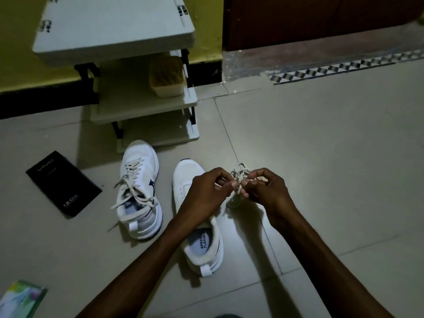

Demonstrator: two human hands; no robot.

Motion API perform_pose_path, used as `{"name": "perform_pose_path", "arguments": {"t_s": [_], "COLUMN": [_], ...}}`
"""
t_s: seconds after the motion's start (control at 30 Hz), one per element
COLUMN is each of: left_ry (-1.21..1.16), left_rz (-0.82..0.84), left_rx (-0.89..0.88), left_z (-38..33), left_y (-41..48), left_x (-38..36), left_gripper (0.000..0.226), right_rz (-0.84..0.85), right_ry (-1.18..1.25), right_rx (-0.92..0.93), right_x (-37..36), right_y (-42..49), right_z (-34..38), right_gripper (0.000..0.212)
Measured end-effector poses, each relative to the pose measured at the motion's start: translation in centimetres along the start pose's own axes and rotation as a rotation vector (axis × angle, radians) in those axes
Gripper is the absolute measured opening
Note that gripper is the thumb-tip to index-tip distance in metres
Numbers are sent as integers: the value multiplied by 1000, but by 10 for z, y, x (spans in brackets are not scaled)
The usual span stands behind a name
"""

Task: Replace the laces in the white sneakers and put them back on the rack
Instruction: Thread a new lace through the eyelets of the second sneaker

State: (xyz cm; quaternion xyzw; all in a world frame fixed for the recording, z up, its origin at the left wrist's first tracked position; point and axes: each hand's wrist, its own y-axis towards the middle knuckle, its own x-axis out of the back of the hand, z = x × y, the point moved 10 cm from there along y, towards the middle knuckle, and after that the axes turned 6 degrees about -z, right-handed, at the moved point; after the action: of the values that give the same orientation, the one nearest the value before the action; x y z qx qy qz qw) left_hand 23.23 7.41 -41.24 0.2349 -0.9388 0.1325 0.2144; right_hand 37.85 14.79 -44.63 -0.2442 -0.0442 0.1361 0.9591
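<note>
Both hands are up in front, over the floor (321, 157). The left grip (204, 193) and right grip (266, 191) are both clamped on the same lace bundle (238, 175), a small grey-white tangle pinched between thumb and curled fingers on each side, with loops sticking out above the knuckles. The bundle is held off the tiles, just right of the near sneaker's toe end. The near sneaker (190, 177) sits on the floor toe away from the camera, bare eyelets showing beside the left wrist, and the insole print reads "SPEED FLEXIFL…". The left forearm crosses its midsection, so the tongue area is hidden. The far sneaker (140, 189) stands just left of it, not touching, toe pointing at the rack. It is laced, with the ends loose and trailing over the collar and onto the tiles. The rack (114, 26) is white with a black frame and three shelves, standing against a yellow wall (18, 42); its bottom shelf is just beyond the far sneaker's toe. Neither sneaker is on it. A tub (166, 76) with yellowish contents sits on the middle shelf at the right end. A black box (63, 183) lies flat on the floor left of the far sneaker, apart from it. A green packet (21, 299) is partly cut off at the bottom-left corner. There is a dark door (321, 19) top right, with a patterned tile strip (344, 66) below it. Lighting is dim.
</note>
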Motion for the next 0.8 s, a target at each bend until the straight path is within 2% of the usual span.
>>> {"name": "perform_pose_path", "arguments": {"t_s": [0.17, 0.3, 0.33, 0.43, 0.5, 0.63, 0.7, 0.8], "left_ry": [-74, -27, -3, 80, 89, 220, 275, 194], "left_rz": [-21, -144, -172, -220, -231, -295, -325, -323], "left_rx": [36, -9, -33, -91, -105, -152, -156, -155], "left_z": [2, -1, -2, -4, -6, -12, -14, -14], "left_y": [-7, -10, -11, -13, -17, -25, -28, -31], "left_x": [17, 42, 48, 64, 72, 86, 93, 103], "left_gripper": [11, 4, 5, 8, 8, 16, 20, 32], "right_rz": [28, 80, 82, 46, 72, 143, 150, 167], "right_ry": [50, -81, -191, -634, -785, -926, -945, -923], "right_rx": [11, 114, 193, 594, 758, 796, 846, 866], "right_x": [-24, -40, -43, -60, -77, -105, -114, -124], "right_y": [-14, -24, -25, -38, -47, -49, -55, -62], "right_z": [8, 16, 20, 41, 47, 44, 48, 53], "right_gripper": [15, 17, 16, 16, 15, 29, 28, 30]}}
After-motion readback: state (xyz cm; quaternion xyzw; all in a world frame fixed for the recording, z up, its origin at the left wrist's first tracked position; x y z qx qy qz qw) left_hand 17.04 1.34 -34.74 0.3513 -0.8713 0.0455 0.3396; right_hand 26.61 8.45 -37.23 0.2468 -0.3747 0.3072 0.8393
